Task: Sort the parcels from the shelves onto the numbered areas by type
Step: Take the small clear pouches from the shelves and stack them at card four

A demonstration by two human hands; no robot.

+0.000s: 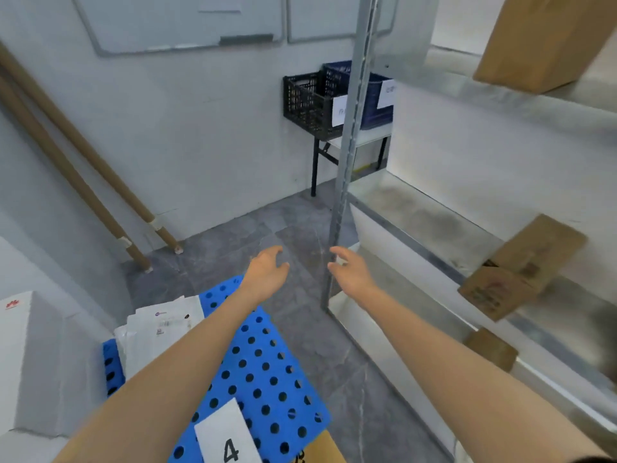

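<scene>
Parcels of brown cardboard sat on the metal shelves (pixel 417 212) to our right: a large box (pixel 541 41) on the top level, a flat carton (pixel 521 265) tilted on the middle level, and a small carton (pixel 490 349) lower down. White mailers (pixel 160 329) lay stacked on the blue perforated mat (pixel 267 379), which carried a card marked 4 (pixel 230 439). We held our left hand (pixel 268 267) and right hand (pixel 350 270) out above the grey floor (pixel 233 235), near each other, the right just beside the shelf post (pixel 350 145). Both sets of fingers were loosely curled and spread, gripping nothing. A black crate (pixel 307 101) and a blue crate (pixel 370 115) stood on a small bench (pixel 369 137) by the far wall.
</scene>
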